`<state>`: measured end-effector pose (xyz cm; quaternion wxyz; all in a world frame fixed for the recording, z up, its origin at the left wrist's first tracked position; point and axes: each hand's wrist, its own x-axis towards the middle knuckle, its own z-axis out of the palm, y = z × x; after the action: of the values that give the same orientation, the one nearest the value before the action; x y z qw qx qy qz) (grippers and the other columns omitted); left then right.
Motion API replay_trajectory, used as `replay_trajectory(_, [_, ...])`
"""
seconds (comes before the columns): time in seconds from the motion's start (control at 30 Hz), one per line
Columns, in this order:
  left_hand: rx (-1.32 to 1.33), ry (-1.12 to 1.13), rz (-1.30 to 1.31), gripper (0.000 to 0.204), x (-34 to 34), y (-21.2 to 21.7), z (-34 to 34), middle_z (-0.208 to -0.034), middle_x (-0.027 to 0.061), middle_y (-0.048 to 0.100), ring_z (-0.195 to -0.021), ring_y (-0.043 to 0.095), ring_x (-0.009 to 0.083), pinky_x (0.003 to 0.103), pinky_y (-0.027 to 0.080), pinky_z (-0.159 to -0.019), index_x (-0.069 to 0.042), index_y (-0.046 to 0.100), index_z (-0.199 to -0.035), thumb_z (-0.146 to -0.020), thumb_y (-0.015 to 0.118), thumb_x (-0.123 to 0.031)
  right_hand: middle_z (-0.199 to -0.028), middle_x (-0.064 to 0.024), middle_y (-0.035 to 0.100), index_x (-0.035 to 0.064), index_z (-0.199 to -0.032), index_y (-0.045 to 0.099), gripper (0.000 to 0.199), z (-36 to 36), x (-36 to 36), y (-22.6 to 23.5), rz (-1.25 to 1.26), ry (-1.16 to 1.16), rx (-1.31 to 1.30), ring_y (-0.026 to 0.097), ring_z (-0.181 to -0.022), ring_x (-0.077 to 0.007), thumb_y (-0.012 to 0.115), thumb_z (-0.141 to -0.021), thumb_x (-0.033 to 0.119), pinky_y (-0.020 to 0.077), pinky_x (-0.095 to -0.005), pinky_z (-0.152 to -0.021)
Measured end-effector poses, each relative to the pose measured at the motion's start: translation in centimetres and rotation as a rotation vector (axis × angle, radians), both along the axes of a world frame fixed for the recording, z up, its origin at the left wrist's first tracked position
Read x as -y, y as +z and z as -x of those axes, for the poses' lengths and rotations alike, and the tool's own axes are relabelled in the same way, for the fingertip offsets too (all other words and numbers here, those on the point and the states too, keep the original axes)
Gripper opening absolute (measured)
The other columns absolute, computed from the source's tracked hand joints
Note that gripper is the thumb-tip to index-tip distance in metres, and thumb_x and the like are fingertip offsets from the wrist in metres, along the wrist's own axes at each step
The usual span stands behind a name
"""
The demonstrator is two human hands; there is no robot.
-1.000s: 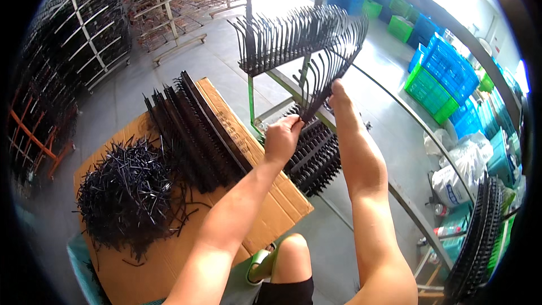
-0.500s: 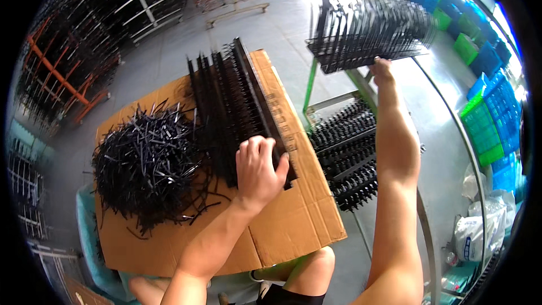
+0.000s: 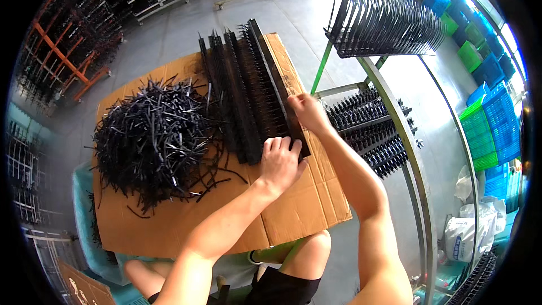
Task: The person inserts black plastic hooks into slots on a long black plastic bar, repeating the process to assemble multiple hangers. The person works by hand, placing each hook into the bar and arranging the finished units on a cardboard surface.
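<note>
Since half a second ago, right hand has dropped from the overhead rack to the rightmost spiked black strip on the cardboard sheet, fingers pinched on its edge. Left hand lies flat on the strips' near ends, fingers spread. Loose black pieces are piled left, so another strip seems about to be lifted

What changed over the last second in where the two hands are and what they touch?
The right hand came down from the rack of hung strips, where it held a strip up, to the rightmost spiked strip on the cardboard. The left hand dropped onto that row's near end. The loose pile stayed put.
</note>
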<state>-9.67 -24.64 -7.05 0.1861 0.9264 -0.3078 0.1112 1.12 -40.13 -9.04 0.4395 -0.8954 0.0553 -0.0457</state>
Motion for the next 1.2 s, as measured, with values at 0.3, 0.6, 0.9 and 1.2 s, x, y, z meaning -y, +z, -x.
replay_trajectory(0.3, [-0.118,-0.132,0.229,0.04,-11.3,2.5,9.1,-0.119,0.0158,0.059,-0.114,0.053,0.0311,0.044,0.038,-0.1,-0.002,0.061,-0.114,-0.083,0.07,-0.027,-0.085,-0.0155,0.07,-0.0013,-0.096,0.07,0.023,-2.2,-2.5,3.6,-0.211,-0.304,-0.057,0.065,-0.078,-0.0278,0.07,-0.085,0.019,0.0502,-0.0402,-0.075])
replay_trajectory(0.6, [-0.95,0.155,1.574,0.061,-27.0,0.7,18.0,-0.142,0.0074,0.045,-0.127,0.045,0.0158,0.033,0.037,-0.108,-0.007,0.029,-0.148,-0.099,0.055,-0.032,-0.094,-0.0127,0.062,0.0038,-0.1,0.064,0.016,20.0,-14.7,7.5,0.201,0.211,0.603,0.057,-0.09,-0.0332,0.066,-0.084,0.007,0.0431,-0.0419,-0.084])
replay_trajectory(0.9, [-1.057,0.618,1.89,0.051,-33.2,-2.6,21.3,-0.128,0.0166,0.054,-0.102,0.061,0.0228,0.036,0.05,-0.091,0.0,0.046,-0.13,-0.094,0.059,-0.033,-0.093,-0.0104,0.053,0.007,-0.104,0.064,0.022,29.3,-26.8,-2.8,0.429,0.403,0.659,0.051,-0.096,-0.0311,0.066,-0.082,0.004,0.0374,-0.0483,-0.099])
replay_trajectory(1.2, [-0.123,1.089,0.886,0.035,-47.6,-4.8,26.6,-0.098,0.013,0.064,-0.09,0.063,0.0242,0.034,0.051,-0.077,-0.002,0.055,-0.115,-0.086,0.067,-0.019,-0.096,-0.0091,0.062,0.0069,-0.097,0.069,0.021,30.6,-25.2,-1.6,0.642,0.546,0.531,0.057,-0.098,-0.0285,0.068,-0.076,0.005,0.0406,-0.0427,-0.092])
